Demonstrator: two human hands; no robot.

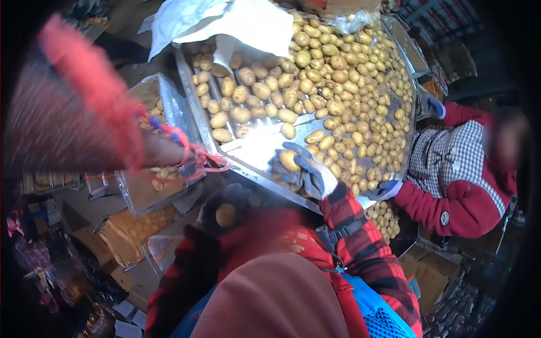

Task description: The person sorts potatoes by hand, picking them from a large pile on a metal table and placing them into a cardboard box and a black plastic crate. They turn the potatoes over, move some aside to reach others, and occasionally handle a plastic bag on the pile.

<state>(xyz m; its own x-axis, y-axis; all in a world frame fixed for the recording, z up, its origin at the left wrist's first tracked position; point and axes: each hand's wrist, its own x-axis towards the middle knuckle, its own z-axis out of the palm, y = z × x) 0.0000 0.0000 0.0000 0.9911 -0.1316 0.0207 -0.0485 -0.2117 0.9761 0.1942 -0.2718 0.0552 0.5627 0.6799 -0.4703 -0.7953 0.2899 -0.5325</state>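
My right hand (313,172), in a grey-and-white glove, grips a potato (289,160) above the near edge of a metal sorting table (248,155). Lower and to the left, in shadow close to my body, my left hand (211,205) in a dark glove has its fingers around another potato (225,215). Many loose potatoes (338,107) cover the table. On its left part, several lie in rows over bars or rollers (213,90). A white sheet (225,25) hangs over the far left corner.
A post (73,118) with red cloth and string stands close on the left. Beyond it is a plastic-lined carton (135,188) holding potatoes, near a filled orange mesh bag (138,231). A co-worker (451,163) with gloved hands stands at the table's right side. Cardboard boxes (428,276) sit lower right.
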